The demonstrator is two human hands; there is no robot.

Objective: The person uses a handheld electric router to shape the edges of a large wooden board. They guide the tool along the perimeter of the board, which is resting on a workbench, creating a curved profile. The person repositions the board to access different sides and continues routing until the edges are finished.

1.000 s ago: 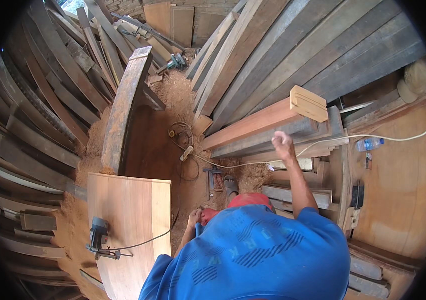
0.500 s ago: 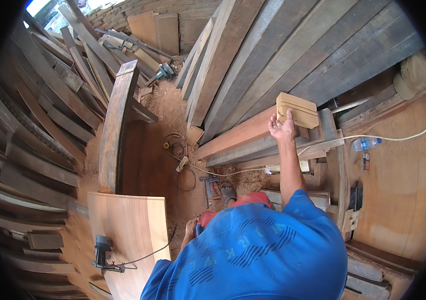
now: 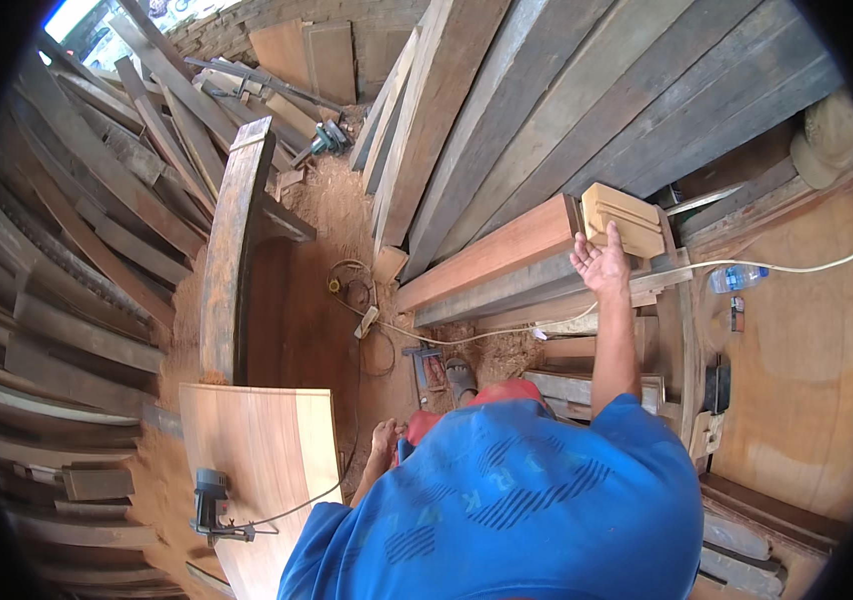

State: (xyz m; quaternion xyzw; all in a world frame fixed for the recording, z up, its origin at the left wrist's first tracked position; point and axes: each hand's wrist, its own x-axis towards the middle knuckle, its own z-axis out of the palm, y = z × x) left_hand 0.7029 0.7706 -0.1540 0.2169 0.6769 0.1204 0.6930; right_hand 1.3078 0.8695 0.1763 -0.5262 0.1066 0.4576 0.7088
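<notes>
My right hand point(image 3: 602, 265) is stretched out palm up, fingers apart. Its thumb lies against the near side of a pale wooden block point(image 3: 625, 222) with grooves along its face. The block sits at the end of a reddish beam point(image 3: 507, 255), on a stack of timber. Low by the red shorts point(image 3: 507, 390), my left hand point(image 3: 384, 442) has its fingers curled in; whether anything is inside them is hidden. The closest large thing to that hand is a light wood panel point(image 3: 267, 430), with a grey corded power tool point(image 3: 211, 500) on it.
Long planks point(image 3: 517, 120) lean at the upper right; more timber point(image 3: 77, 230) crowds the left. A thick beam point(image 3: 235, 250) stands beyond the panel. A pale cable point(image 3: 797, 268) runs past a plastic bottle point(image 3: 737, 278) on a wooden sheet point(image 3: 797, 390). Sawdust point(image 3: 332, 205) covers the floor.
My right hand and the grooved block have shifted to the right, and the reddish beam's end now shows beside the block. My left hand has risen slightly beside the shorts.
</notes>
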